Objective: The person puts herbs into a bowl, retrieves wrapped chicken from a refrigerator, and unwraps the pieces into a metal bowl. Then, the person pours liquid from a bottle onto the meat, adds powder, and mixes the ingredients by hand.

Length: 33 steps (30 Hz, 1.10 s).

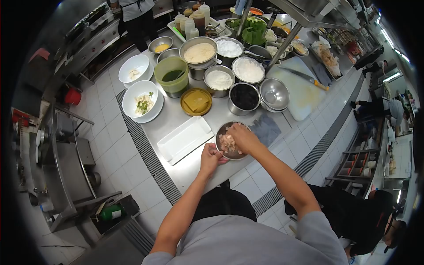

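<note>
A metal bowl (219, 129) holding pinkish pieces of raw meat (227, 142) sits near the table's front edge. My left hand (211, 158) grips the bowl's near-left rim, thumb and fingers closed on it. From the right, my right hand (243, 138) reaches into the bowl, its fingers curled down into the meat; the fingertips are partly hidden. Just left of the bowl lies a white rectangular tray (184, 140). To the right, a dark grey cloth (266, 129) rests on the table.
Behind the bowl stand a pot of black contents (244, 96), stacked metal bowls (274, 93), powder containers (219, 79) and a green tub (171, 75). White bowls (142, 100) line the left edge. A knife (304, 78) lies on a cutting board (295, 98). Other people are nearby.
</note>
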Motion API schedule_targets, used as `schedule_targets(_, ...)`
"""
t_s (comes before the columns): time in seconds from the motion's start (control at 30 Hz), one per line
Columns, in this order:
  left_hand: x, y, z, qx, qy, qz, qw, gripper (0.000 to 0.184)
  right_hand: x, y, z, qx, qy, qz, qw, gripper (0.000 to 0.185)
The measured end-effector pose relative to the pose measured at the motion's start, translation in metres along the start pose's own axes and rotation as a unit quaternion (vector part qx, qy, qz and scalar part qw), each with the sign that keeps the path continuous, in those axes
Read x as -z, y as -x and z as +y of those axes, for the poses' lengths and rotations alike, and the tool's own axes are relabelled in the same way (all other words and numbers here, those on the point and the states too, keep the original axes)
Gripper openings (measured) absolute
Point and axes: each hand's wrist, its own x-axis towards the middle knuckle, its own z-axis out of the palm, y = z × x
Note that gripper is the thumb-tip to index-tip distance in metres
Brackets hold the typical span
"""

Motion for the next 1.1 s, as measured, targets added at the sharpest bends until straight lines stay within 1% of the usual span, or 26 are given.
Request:
schedule_targets(0.03, 0.0, -0.002, -0.001, -0.002, 0.0, -0.003, 1.0, 0.03, 0.002, 0.008, 0.001, -0.001, 0.0, 0.001, 1.0, 0.042)
schedule_targets(0.1, 0.0, -0.005, -0.002, -0.005, 0.0, -0.006, 1.0, 0.03, 0.007, 0.022, 0.006, 0.069, -0.114, -0.014, 0.991, 0.045)
schedule_targets(0.13, -0.001, -0.005, -0.001, -0.009, 0.0, -0.008, 1.0, 0.031, 0.011, 0.023, 0.01, 0.067, -0.113, -0.013, 0.991, 0.045)
schedule_targets(0.2, -0.001, -0.004, -0.002, -0.008, -0.008, -0.004, 1.0, 0.03, 0.018, 0.02, 0.021, 0.098, -0.127, -0.075, 0.984, 0.062)
schedule_targets(0.23, -0.002, -0.003, 0.0, -0.01, -0.015, 0.001, 1.0, 0.03, 0.026, 0.015, 0.023, 0.094, -0.128, -0.075, 0.984, 0.062)
schedule_targets(0.3, -0.001, -0.004, -0.001, -0.007, -0.018, 0.0, 1.0, 0.03, 0.043, 0.002, 0.022, 0.015, -0.119, -0.119, 0.986, 0.063)
schedule_targets(0.33, -0.001, -0.003, -0.002, -0.008, -0.021, 0.001, 1.0, 0.03, 0.038, -0.002, 0.022, -0.021, -0.098, -0.143, 0.985, 0.06)
schedule_targets(0.37, -0.003, -0.004, -0.004, -0.004, -0.022, 0.001, 1.0, 0.03, 0.016, -0.005, 0.027, -0.024, -0.1, -0.146, 0.984, 0.06)
schedule_targets(0.4, -0.003, -0.004, -0.004, -0.006, -0.02, -0.001, 1.0, 0.03, -0.018, -0.008, 0.035, 0.02, -0.101, -0.097, 0.99, 0.059)
schedule_targets(0.43, -0.002, -0.004, -0.005, -0.01, -0.018, -0.001, 1.0, 0.031, -0.027, -0.01, 0.029, 0.066, -0.1, -0.046, 0.992, 0.058)
schedule_targets(0.47, -0.002, -0.004, -0.005, -0.008, -0.012, -0.002, 1.0, 0.031, -0.032, -0.012, 0.026, 0.035, -0.064, -0.05, 0.996, 0.048)
schedule_targets(0.5, -0.002, -0.003, -0.005, -0.01, -0.01, 0.001, 1.0, 0.031, -0.033, -0.013, 0.026, 0.039, -0.063, -0.051, 0.996, 0.048)
schedule_targets(0.57, -0.001, -0.005, -0.006, -0.01, -0.006, -0.005, 1.0, 0.032, -0.03, -0.016, 0.024, -0.014, -0.077, -0.021, 0.997, 0.037)
schedule_targets(0.67, 0.0, -0.007, -0.006, -0.005, -0.013, 0.003, 1.0, 0.032, -0.002, -0.014, 0.022, -0.009, -0.108, -0.034, 0.994, 0.033)
schedule_targets(0.7, 0.002, -0.005, -0.007, -0.003, -0.011, 0.008, 1.0, 0.032, 0.008, -0.011, 0.019, -0.006, -0.109, -0.038, 0.993, 0.033)
schedule_targets(0.77, 0.001, -0.008, -0.007, -0.007, 0.002, -0.008, 1.0, 0.033, 0.029, -0.008, 0.019, 0.05, -0.163, -0.051, 0.984, 0.037)
schedule_targets(0.8, 0.001, -0.008, -0.007, -0.004, 0.001, -0.01, 1.0, 0.033, 0.035, -0.006, 0.018, 0.047, -0.163, -0.052, 0.984, 0.037)
schedule_targets(0.87, 0.002, -0.011, -0.008, -0.011, -0.003, 0.0, 1.0, 0.033, 0.04, -0.003, 0.021, 0.093, -0.201, -0.073, 0.972, 0.039)
schedule_targets(1.0, 0.002, -0.01, -0.006, -0.006, -0.003, 0.002, 1.0, 0.033, 0.04, 0.001, 0.024, 0.088, -0.208, -0.035, 0.974, 0.04)
schedule_targets(1.07, 0.001, -0.008, -0.006, -0.007, 0.003, -0.002, 1.0, 0.033, 0.037, 0.001, 0.016, -0.019, -0.252, -0.059, 0.966, 0.034)
schedule_targets(1.1, 0.001, -0.008, -0.006, -0.006, 0.002, -0.002, 1.0, 0.033, 0.024, 0.001, 0.015, -0.02, -0.252, -0.059, 0.966, 0.034)
